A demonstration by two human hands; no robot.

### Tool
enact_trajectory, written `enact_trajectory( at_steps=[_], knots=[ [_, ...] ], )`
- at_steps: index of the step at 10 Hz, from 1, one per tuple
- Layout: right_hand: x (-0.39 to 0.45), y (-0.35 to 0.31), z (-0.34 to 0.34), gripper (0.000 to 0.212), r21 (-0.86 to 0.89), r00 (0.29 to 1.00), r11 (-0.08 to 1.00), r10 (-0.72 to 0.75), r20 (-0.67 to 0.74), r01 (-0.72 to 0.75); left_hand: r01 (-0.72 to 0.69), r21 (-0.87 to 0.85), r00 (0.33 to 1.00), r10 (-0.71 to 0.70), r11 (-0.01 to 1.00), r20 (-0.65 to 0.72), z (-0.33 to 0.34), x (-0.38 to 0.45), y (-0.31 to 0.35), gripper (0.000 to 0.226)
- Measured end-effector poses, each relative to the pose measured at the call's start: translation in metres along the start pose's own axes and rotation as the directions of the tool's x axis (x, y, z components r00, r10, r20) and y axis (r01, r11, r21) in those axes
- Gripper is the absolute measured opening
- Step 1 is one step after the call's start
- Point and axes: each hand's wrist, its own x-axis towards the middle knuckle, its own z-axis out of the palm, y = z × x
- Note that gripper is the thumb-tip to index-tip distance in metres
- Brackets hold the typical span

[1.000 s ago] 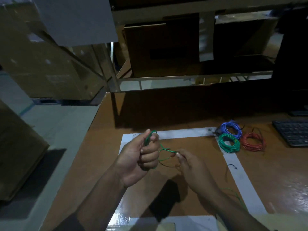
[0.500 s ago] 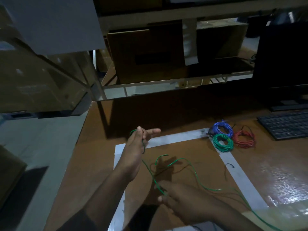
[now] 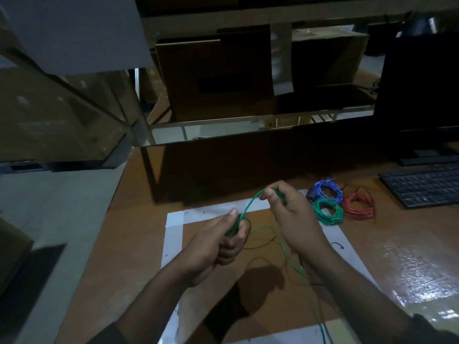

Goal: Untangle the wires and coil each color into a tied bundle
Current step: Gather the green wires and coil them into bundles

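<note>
A brown wooden table (image 3: pixel 372 244) is lying under my arms in a dim room, with a white tape square (image 3: pixel 173 234) marked on it and cardboard boxes (image 3: pixel 213 78) sitting on a metal rack behind. At the table's far right a black keyboard (image 3: pixel 422 184) is lying below a dark monitor (image 3: pixel 419 83).

I am gripping a small coil of green wire (image 3: pixel 285 254) in my left hand (image 3: pixel 216 244), fingers curled round the loops and thumb pressing on top. My right hand (image 3: pixel 293 214) is pinching the same wire between thumb and fingertips, raised just beyond and to the right of the left hand, so a short stretch is running taut between the 2 hands. The loose remainder is trailing in a loop over the table inside the tape square, passing under my right forearm toward the near edge.

To the right of my right hand, 3 finished bundles are lying close together: a blue bundle (image 3: pixel 327 191) farthest back, a green bundle (image 3: pixel 327 212) touching it in front, and a red bundle (image 3: pixel 360 207) just beside them.
</note>
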Motion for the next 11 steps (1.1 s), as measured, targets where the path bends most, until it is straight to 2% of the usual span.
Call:
enact_trajectory(
  at_steps=[1, 2, 3, 4, 5, 6, 7, 8, 9, 10, 11],
  knots=[
    [0.001, 0.018, 0.008, 0.026, -0.058, 0.997, 0.996, 0.064, 0.04, -0.062, 0.098, -0.391, 0.981, -0.024, 0.915, 0.19, -0.001, -0.005, 0.008, 0.042],
    [-0.007, 0.035, 0.017, 0.029, -0.071, 0.983, 0.989, 0.135, 0.126, -0.127, 0.152, -0.636, 0.945, 0.077, 0.757, 0.318, -0.009, -0.008, 0.013, 0.038],
    [-0.026, 0.039, 0.026, 0.031, -0.087, 0.942, 0.974, 0.226, 0.247, -0.21, 0.135, -0.738, 0.941, 0.149, 0.662, 0.305, -0.015, -0.008, 0.018, 0.048],
    [-0.05, 0.039, 0.029, 0.031, -0.182, 0.91, 0.968, 0.227, 0.348, -0.172, 0.014, -0.775, 0.952, 0.228, 0.632, 0.203, -0.023, -0.005, 0.02, 0.051],
    [-0.076, 0.04, 0.033, 0.028, -0.239, 0.811, 0.953, 0.288, 0.509, -0.188, -0.111, -0.804, 0.974, 0.224, 0.584, 0.028, -0.026, -0.003, 0.029, 0.029],
    [-0.08, 0.036, 0.034, 0.026, -0.247, 0.821, 0.959, 0.249, 0.514, -0.137, -0.309, -0.727, 0.951, 0.209, 0.613, -0.229, -0.02, 0.001, 0.036, 0.021],
    [-0.23, 0.122, 0.078, 0.023, -0.178, 0.827, 0.984, 0.105, 0.552, -0.006, -0.439, -0.494, 0.892, 0.297, 0.75, -0.342, -0.022, 0.011, 0.036, 0.033],
    [-0.207, 0.068, 0.088, 0.019, -0.157, 0.83, 0.985, 0.03, 0.558, 0.07, -0.408, -0.189, 0.872, 0.32, 0.893, -0.369, -0.027, 0.019, 0.03, 0.033],
    [-0.157, 0.034, 0.067, 0.016, -0.213, 0.794, 0.976, 0.102, 0.6, 0.035, -0.281, 0.141, 0.856, 0.315, 0.949, -0.409, -0.025, 0.021, 0.014, 0.037],
    [-0.068, -0.013, -0.014, 0.01, -0.062, 0.931, 0.998, 0.024, 0.363, -0.002, -0.151, 0.361, 0.893, 0.284, 0.92, -0.348, -0.016, 0.019, -0.003, 0.041],
    [-0.044, -0.031, -0.017, 0.019, -0.027, 0.959, 0.997, -0.057, 0.279, 0.067, -0.118, 0.388, 0.94, 0.229, 0.914, -0.254, -0.001, 0.011, -0.001, 0.039]
  ],
)
